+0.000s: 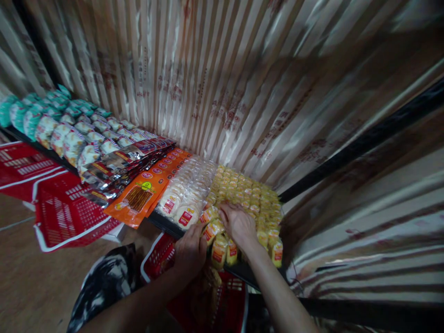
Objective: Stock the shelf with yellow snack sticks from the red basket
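Observation:
Rows of small yellow wrapped snack packets (243, 189) with red labels stand on a dark shelf (239, 273). My right hand (239, 225) reaches over the front left rows, its fingers bent and closed against a packet. At the shelf's front edge my left hand (190, 252) has its fingers curled at a tilted yellow packet (212, 230). Just left of my hands lie round white packaged pastries (187, 216) in clear wrap. My palms and the undersides of my fingers are hidden.
An orange snack bag (142, 196), dark silver bags (121, 162) and teal-and-white packets (65, 132) line the shelf leftward. Red baskets (69, 212) sit below it, one red basket (232, 296) directly under my hands. A striped plastic curtain (194, 83) hangs behind; a black bar (364, 138) slants at right.

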Motion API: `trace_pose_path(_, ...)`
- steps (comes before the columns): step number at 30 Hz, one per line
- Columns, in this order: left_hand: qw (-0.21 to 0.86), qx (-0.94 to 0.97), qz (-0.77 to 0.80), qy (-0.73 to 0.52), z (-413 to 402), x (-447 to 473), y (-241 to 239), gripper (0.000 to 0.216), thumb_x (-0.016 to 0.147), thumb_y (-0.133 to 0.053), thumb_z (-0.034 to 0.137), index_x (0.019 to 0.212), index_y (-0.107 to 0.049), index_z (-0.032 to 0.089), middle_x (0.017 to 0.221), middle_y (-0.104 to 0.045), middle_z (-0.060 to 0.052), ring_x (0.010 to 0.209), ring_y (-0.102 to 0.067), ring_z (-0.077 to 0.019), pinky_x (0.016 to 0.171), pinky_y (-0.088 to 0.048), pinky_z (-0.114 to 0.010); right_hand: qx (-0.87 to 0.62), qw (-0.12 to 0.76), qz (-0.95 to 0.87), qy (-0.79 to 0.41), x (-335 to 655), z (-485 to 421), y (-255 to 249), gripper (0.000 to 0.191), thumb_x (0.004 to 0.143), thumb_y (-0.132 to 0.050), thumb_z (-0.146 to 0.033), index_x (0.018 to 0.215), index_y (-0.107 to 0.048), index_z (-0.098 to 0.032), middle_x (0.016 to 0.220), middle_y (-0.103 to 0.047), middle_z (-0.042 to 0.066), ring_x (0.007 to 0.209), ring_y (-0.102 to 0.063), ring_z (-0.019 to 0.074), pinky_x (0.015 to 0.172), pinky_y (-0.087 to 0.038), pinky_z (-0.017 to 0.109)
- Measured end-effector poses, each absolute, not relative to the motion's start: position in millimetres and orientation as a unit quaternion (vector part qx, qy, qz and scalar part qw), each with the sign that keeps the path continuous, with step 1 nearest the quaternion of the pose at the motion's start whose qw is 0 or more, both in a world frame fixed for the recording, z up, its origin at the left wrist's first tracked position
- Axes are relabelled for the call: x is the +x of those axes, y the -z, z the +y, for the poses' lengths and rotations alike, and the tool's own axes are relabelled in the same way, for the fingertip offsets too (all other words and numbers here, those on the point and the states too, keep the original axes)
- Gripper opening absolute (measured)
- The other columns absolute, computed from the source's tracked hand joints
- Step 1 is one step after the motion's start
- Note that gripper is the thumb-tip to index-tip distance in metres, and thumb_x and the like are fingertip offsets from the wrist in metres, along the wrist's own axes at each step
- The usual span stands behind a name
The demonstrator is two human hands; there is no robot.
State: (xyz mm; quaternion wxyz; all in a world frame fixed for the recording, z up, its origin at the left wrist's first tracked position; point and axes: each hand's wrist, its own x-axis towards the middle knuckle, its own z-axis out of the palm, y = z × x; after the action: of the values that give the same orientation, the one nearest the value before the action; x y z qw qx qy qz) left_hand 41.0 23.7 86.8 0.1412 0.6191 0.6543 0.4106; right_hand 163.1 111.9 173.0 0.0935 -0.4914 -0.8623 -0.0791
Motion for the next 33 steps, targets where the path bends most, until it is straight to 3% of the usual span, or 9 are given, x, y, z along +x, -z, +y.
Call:
trace_pose_path(7, 0.131, 0.615, 0.666, -0.401, 27, 41, -85, 0.037, 0.084, -0.036, 0.017, 0.116, -0.054, 0.018, 0.113, -0.062, -0.007, 0.095, -0.062, -0.0175, 0.087, -0.051, -0.029, -0.453, 0.12, -0.883, 0.004, 160, 125, -168, 0.028, 0.083, -0.045, -0.015, 0.101, -0.064, -0.023, 0.096, -0.067, 0.003, 0.091, -0.059, 0.0171, 0.091, -0.041, 0.032)
trace_pose_path(18, 0.126, 0.616, 0.661, -0.409, 30, 43, -74, 0.037, 0.085, -0.035, 0.017, 0.117, -0.053, 0.014, 0.115, -0.062, -0.009, 0.101, -0.06, -0.0185, 0.091, -0.049, -0.032, -0.463, 0.111, -0.879, -0.007, 159, 130, -172, 0.031, 0.08, -0.049, -0.014, 0.107, -0.063, -0.021, 0.104, -0.066, 0.006, 0.096, -0.058, 0.0196, 0.085, -0.044, 0.031)
trace_pose_path(25, 0.128, 0.61, 0.657, -0.423, 33, 42, -71, 0.039, 0.084, -0.036, 0.017, 0.119, -0.052, 0.012, 0.111, -0.064, -0.011, 0.1, -0.061, -0.0181, 0.09, -0.049, -0.031, -0.434, 0.116, -0.893, -0.029, 160, 135, -169, 0.032, 0.08, -0.048, -0.01, 0.106, -0.063, -0.022, 0.088, -0.068, 0.002, 0.088, -0.056, 0.0176, 0.083, -0.042, 0.029)
trace_pose_path(33, 0.134, 0.6, 0.659, -0.434, 35, 43, -70, 0.037, 0.082, -0.037, 0.016, 0.115, -0.054, 0.011, 0.107, -0.066, -0.011, 0.097, -0.063, -0.018, 0.089, -0.05, -0.032, -0.407, 0.089, -0.908, -0.053, 154, 133, -183, 0.029, 0.087, -0.044, -0.019, 0.108, -0.063, -0.024, 0.098, -0.068, 0.002, 0.091, -0.056, 0.0182, 0.084, -0.042, 0.03)
